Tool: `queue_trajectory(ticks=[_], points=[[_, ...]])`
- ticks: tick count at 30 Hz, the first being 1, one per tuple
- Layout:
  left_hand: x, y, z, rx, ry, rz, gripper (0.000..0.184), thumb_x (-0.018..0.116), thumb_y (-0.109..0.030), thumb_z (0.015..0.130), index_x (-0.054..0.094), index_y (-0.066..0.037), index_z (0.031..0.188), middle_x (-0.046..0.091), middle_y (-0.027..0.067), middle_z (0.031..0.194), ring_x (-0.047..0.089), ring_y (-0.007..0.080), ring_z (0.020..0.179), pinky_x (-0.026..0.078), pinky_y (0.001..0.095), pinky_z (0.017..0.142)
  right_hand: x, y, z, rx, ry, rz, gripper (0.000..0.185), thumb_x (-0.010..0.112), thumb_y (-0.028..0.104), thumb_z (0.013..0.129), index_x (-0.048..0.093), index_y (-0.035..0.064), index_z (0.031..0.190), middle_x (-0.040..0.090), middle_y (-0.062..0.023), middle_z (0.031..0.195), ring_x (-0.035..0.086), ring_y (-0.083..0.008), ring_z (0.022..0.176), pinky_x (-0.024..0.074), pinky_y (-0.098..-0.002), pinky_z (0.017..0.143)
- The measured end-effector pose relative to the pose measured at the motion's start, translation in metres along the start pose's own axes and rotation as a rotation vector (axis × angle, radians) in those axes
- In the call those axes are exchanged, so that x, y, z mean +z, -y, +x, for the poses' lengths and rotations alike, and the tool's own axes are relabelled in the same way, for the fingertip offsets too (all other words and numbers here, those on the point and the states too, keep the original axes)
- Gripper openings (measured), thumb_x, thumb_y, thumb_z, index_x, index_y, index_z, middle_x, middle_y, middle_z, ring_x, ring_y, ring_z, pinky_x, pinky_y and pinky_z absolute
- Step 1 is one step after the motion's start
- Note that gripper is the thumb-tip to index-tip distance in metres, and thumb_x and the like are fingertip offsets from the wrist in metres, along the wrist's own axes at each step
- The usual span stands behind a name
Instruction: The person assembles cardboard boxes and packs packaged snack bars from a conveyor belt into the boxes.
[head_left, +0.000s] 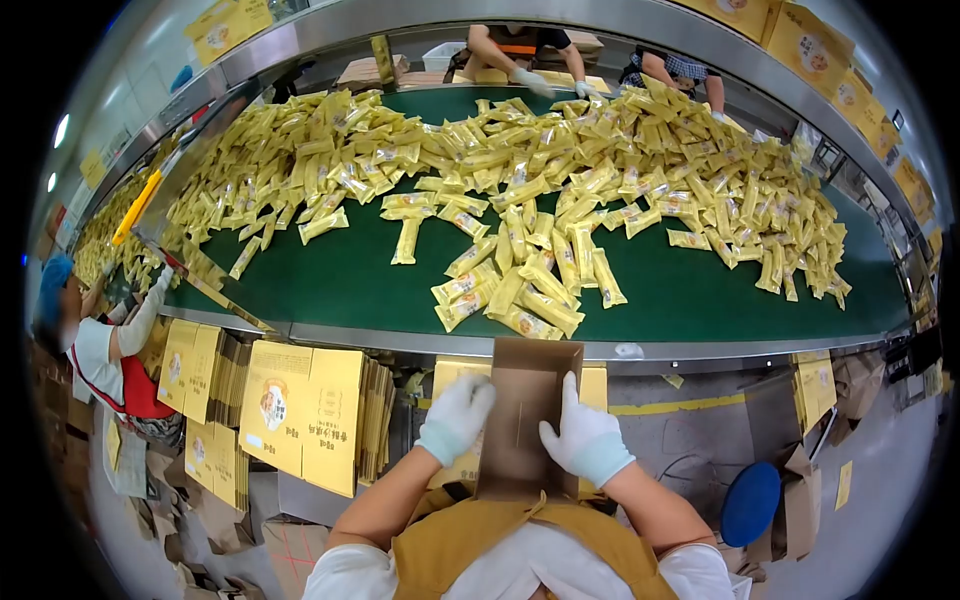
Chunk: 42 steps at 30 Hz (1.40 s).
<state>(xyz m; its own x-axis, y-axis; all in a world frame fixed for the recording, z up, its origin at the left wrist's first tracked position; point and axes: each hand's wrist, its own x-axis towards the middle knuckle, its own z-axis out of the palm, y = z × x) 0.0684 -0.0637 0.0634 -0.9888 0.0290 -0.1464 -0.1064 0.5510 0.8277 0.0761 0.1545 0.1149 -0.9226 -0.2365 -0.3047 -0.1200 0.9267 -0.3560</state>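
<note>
An upright cardboard box (520, 425), open at the top and plain brown inside, stands in front of my body against the conveyor's near edge. My gloved left hand (457, 418) is closed at its left wall, though the fingertips are partly hidden. My gloved right hand (587, 437) grips the right wall, thumb over the rim on the inner side and fingers along the outside. No packets show inside the box. Just beyond it, yellow wrapped snack packets (515, 285) lie loose on the green conveyor belt (370, 290).
Stacks of flattened yellow cartons (300, 410) stand to the left below the belt. A blue round stool (750, 503) is at the right. Across the belt, co-workers' gloved hands (532, 80) are near the packet heap. Another person (125, 340) works at the far left, beside a yellow-handled bar (137, 207).
</note>
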Motion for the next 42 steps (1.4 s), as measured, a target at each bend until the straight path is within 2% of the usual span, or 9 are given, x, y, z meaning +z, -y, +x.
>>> queue_trajectory(ticks=[5, 12, 15, 16, 20, 23, 30, 40, 42], points=[[-0.025, -0.008, 0.003, 0.049, 0.195, 0.113, 0.036, 0.056, -0.032, 0.098, 0.061, 0.002, 0.110, 0.064, 0.0238, 0.094, 0.062, 0.0417, 0.092, 0.050, 0.0414, 0.083, -0.004, -0.032, -0.008, -0.087, -0.064, 0.233, 0.080, 0.065, 0.031, 0.090, 0.029, -0.0062, 0.151, 0.071, -0.0215, 0.084, 0.066, -0.0405, 0.066, 0.0559, -0.0450, 0.068], [-0.004, 0.079, -0.006, -0.047, 0.092, -0.520, 0.056, 0.054, -0.015, 0.098, 0.038, 0.003, 0.148, 0.062, 0.0200, 0.132, 0.058, 0.0239, 0.122, 0.046, 0.0360, 0.099, 0.093, -0.107, 0.004, -0.074, -0.310, 0.883, 0.063, 0.057, 0.014, 0.096, 0.033, -0.0046, 0.151, 0.044, -0.0257, 0.151, 0.041, -0.0343, 0.143, 0.0326, -0.0357, 0.116], [0.022, 0.069, 0.005, -0.325, 0.136, 0.062, 0.070, 0.052, -0.005, 0.092, 0.023, 0.005, 0.155, 0.046, 0.0272, 0.146, 0.052, 0.0363, 0.130, 0.042, 0.0390, 0.109, 0.119, -0.085, 0.024, -0.131, -0.367, 0.674, 0.056, 0.049, 0.009, 0.095, 0.037, -0.0055, 0.148, 0.048, -0.0286, 0.142, 0.045, -0.0419, 0.134, 0.0347, -0.0437, 0.114], [0.058, 0.114, 0.006, 0.159, -0.080, -0.013, 0.071, 0.053, -0.004, 0.089, 0.026, -0.001, 0.155, 0.044, 0.0286, 0.146, 0.048, 0.0423, 0.131, 0.038, 0.0473, 0.112, 0.118, -0.078, 0.034, -0.142, -0.375, 0.607, 0.055, 0.050, 0.008, 0.093, 0.040, -0.0054, 0.146, 0.050, -0.0291, 0.138, 0.047, -0.0441, 0.129, 0.0367, -0.0460, 0.112], [0.019, 0.084, 0.088, 0.565, -0.255, 0.507, 0.057, 0.061, -0.010, 0.088, 0.050, -0.011, 0.144, 0.047, 0.0192, 0.145, 0.041, 0.0411, 0.137, 0.030, 0.0583, 0.114, 0.070, -0.102, 0.098, -0.194, -0.676, 0.187, 0.050, 0.063, 0.006, 0.086, 0.053, -0.0013, 0.134, 0.047, -0.0274, 0.136, 0.047, -0.0450, 0.124, 0.0387, -0.0504, 0.106], [-0.015, 0.041, 0.150, 0.482, -0.241, 0.466, 0.065, 0.074, -0.033, 0.081, 0.055, -0.015, 0.140, 0.049, 0.0186, 0.143, 0.040, 0.0410, 0.138, 0.026, 0.0607, 0.113, 0.018, -0.110, 0.156, -0.272, -0.522, 0.222, 0.084, 0.084, 0.032, 0.073, 0.046, 0.0067, 0.144, 0.038, -0.0262, 0.147, 0.038, -0.0498, 0.133, 0.0342, -0.0540, 0.111], [0.001, 0.029, 0.228, 0.476, -0.051, 0.882, 0.087, 0.063, -0.082, 0.068, 0.056, -0.033, 0.140, 0.051, 0.0153, 0.142, 0.036, 0.0413, 0.140, 0.016, 0.0700, 0.110, 0.005, -0.072, 0.240, -0.347, -0.233, -0.222, 0.101, 0.079, 0.053, 0.064, 0.038, 0.0271, 0.152, 0.033, -0.0259, 0.153, 0.029, -0.0610, 0.136, 0.0312, -0.0626, 0.111], [-0.021, 0.072, 0.217, 0.625, 0.005, 0.857, 0.085, 0.071, -0.061, 0.076, 0.048, -0.019, 0.146, 0.046, 0.0128, 0.149, 0.039, 0.0351, 0.140, 0.019, 0.0621, 0.116, -0.002, -0.108, 0.229, -0.356, -0.188, -0.179, 0.075, 0.074, 0.045, 0.072, 0.052, 0.0303, 0.142, 0.043, -0.0237, 0.143, 0.037, -0.0556, 0.132, 0.0358, -0.0591, 0.107], [-0.023, 0.072, 0.199, 0.525, -0.029, 0.698, 0.076, 0.074, -0.043, 0.081, 0.048, -0.012, 0.144, 0.048, 0.0146, 0.148, 0.047, 0.0322, 0.132, 0.034, 0.0508, 0.110, 0.001, -0.120, 0.212, -0.327, -0.260, -0.170, 0.076, 0.076, 0.044, 0.069, 0.054, 0.0273, 0.141, 0.041, -0.0263, 0.144, 0.038, -0.0548, 0.130, 0.0345, -0.0602, 0.107]])
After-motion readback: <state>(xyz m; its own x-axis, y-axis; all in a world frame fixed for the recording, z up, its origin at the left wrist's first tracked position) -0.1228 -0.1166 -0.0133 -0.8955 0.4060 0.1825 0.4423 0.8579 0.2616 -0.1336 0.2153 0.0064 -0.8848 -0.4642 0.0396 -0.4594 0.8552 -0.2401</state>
